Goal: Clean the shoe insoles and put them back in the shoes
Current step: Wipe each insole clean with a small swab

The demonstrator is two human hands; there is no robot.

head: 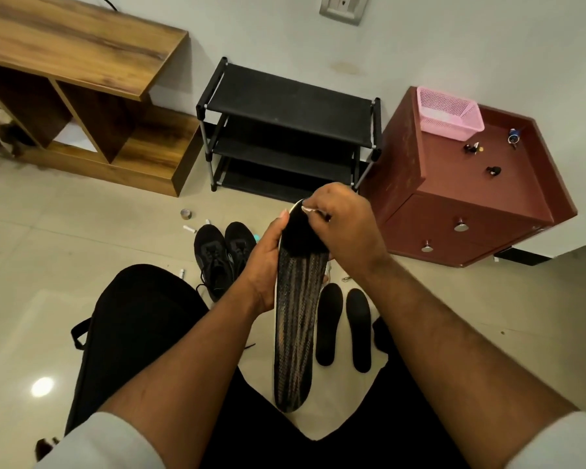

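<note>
This is a room in a home, likely an entry or bedroom corner. A pale tiled floor [65,231] meets a plain white wall with a wall socket [343,8] at the top. Against the wall stand a wooden shelf unit [82,62] at upper left, a black shoe rack [285,130] in the centre, and a reddish-brown drawer cabinet [471,204] at right holding a pink basket [449,113].

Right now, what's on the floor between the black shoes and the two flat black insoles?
In the head view, the patterned insole held up by both hands crosses between the shoes and floor insoles.
</note>
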